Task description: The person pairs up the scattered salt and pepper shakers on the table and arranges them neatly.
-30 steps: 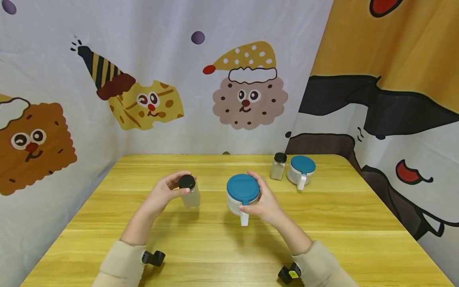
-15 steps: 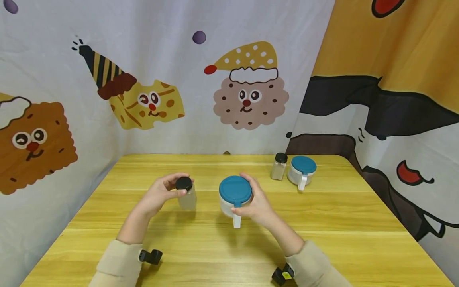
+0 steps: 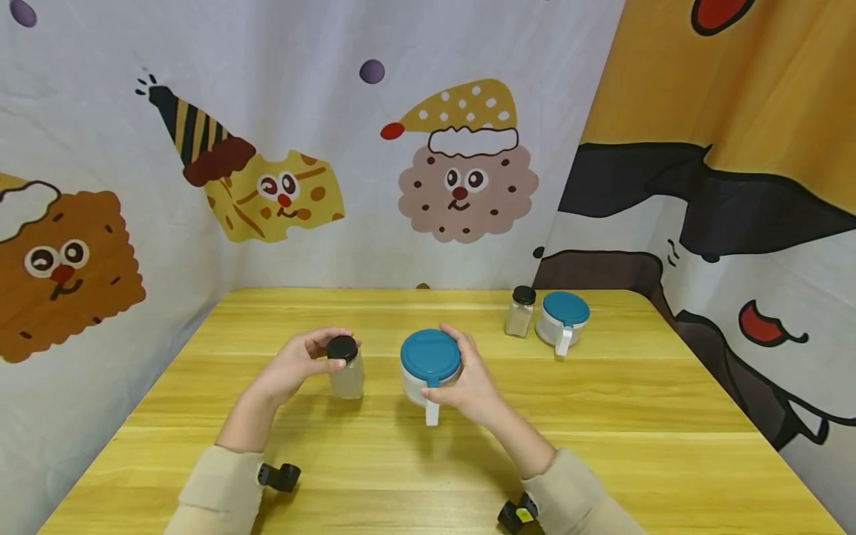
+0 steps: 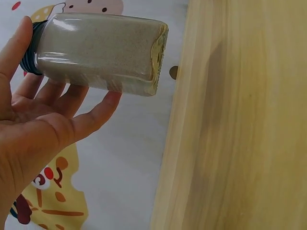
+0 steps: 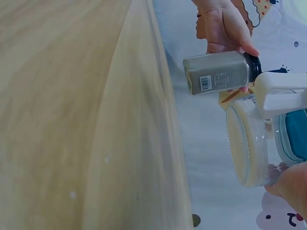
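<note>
My left hand [image 3: 290, 365] grips a clear spice jar [image 3: 347, 380] with a black lid, thumb and fingers around its neck. Grey-beige powder fills that jar [image 4: 100, 52] in the left wrist view, and a barcode label shows on it in the right wrist view. My right hand [image 3: 473, 386] holds a round, clear seasoning pot with a blue lid [image 3: 431, 357] and white handle [image 3: 432, 413] by its side. The right wrist view shows its base [image 5: 238, 143] raised off the table. Both are upright and apart, the pot to the right of the jar.
A second black-lidded spice jar [image 3: 519, 318] and a second blue-lidded pot [image 3: 565, 307] stand side by side at the back right of the wooden table [image 3: 642, 416]. A printed cartoon curtain [image 3: 374, 148] hangs behind the table's back edge.
The blue-lidded pot in my right hand has moved left, closer to the jar. My left hand with the spice jar has shifted slightly left and nearer to me.
</note>
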Tool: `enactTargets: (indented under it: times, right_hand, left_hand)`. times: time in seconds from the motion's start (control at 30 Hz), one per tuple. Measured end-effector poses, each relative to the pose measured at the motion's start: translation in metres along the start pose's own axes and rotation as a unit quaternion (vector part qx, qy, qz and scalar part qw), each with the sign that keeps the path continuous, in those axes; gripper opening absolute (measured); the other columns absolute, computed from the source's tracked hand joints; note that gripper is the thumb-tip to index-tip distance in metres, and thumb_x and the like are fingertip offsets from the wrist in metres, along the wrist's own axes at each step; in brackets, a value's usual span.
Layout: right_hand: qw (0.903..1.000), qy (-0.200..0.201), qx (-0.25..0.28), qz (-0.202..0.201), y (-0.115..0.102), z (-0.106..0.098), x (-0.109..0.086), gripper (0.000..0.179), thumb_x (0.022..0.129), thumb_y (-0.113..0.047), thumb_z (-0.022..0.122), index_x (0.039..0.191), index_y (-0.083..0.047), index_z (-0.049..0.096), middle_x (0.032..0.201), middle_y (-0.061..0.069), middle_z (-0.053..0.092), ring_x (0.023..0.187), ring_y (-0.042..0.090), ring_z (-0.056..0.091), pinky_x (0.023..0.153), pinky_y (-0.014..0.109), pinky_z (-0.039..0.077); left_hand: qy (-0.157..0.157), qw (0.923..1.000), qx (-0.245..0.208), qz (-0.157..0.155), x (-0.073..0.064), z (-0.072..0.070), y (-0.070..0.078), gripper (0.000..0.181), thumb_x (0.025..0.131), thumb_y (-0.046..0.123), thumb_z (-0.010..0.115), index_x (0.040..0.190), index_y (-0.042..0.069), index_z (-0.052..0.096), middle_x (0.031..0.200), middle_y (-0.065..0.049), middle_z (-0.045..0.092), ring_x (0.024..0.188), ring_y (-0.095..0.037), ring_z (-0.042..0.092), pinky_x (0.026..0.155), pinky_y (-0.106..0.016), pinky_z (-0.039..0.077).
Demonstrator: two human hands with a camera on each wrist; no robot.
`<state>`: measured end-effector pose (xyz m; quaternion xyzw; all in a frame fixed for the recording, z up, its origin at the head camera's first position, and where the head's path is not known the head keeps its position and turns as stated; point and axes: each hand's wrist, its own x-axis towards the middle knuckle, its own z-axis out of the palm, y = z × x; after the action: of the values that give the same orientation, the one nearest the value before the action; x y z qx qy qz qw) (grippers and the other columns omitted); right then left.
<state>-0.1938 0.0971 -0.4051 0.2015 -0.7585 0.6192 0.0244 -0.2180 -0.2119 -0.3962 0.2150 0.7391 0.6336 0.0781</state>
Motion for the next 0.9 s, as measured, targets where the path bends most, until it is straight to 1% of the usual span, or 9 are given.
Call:
enactTargets:
  times: [0.17,0.4,0.63,0.73,0.9]
  right_hand:
    - [0.9999,-0.001,-0.002,0.011,0.001,0.005,0.002,0.098,0.064,-0.004,0.086,0.146,-0.014,0.035,0.137,0.013,0.038,0.123,0.034,0.044,0.099,0.054,0.036]
    - [1.0000,0.000,0.001,0.008,0.002,0.013,0.004,0.099,0.062,0.002,0.085,0.146,-0.006,0.033,0.136,0.017,0.037,0.121,0.039,0.044,0.098,0.056,0.036]
    - [0.9999,-0.009,0.009,-0.002,0.006,0.020,0.004,0.099,0.063,-0.007,0.088,0.146,-0.016,0.035,0.136,0.011,0.038,0.120,0.032,0.045,0.099,0.052,0.037]
    - [0.9998,-0.014,0.006,-0.011,0.008,0.022,0.004,0.098,0.063,-0.010,0.088,0.146,-0.017,0.035,0.135,0.011,0.039,0.120,0.032,0.046,0.098,0.052,0.038]
    - [0.9997,-0.019,0.005,-0.013,0.009,0.026,0.005,0.098,0.063,-0.010,0.087,0.146,-0.018,0.035,0.135,0.011,0.038,0.119,0.033,0.046,0.097,0.053,0.038]
  left_hand:
    - [-0.004,1.0000,0.003,-0.008,0.000,-0.001,-0.002,0.050,0.086,0.008,0.072,0.129,-0.007,0.052,0.121,-0.013,0.063,0.109,-0.029,0.054,0.090,-0.034,0.045]
    - [-0.005,1.0000,0.003,-0.005,-0.001,-0.004,-0.005,0.049,0.087,0.008,0.071,0.129,-0.006,0.052,0.122,-0.016,0.062,0.108,-0.028,0.054,0.089,-0.034,0.045]
    - [-0.003,1.0000,0.007,0.005,-0.001,-0.007,-0.009,0.047,0.087,0.006,0.070,0.128,-0.009,0.051,0.122,-0.017,0.062,0.108,-0.026,0.055,0.088,-0.031,0.045]
    - [-0.004,1.0000,0.007,0.004,0.000,-0.008,-0.010,0.046,0.087,0.005,0.070,0.127,-0.009,0.052,0.123,-0.020,0.061,0.107,-0.027,0.054,0.088,-0.031,0.046]
    - [-0.002,1.0000,0.007,-0.003,0.000,-0.009,-0.012,0.048,0.086,0.004,0.071,0.127,-0.009,0.051,0.123,-0.023,0.059,0.106,-0.027,0.054,0.088,-0.032,0.045]
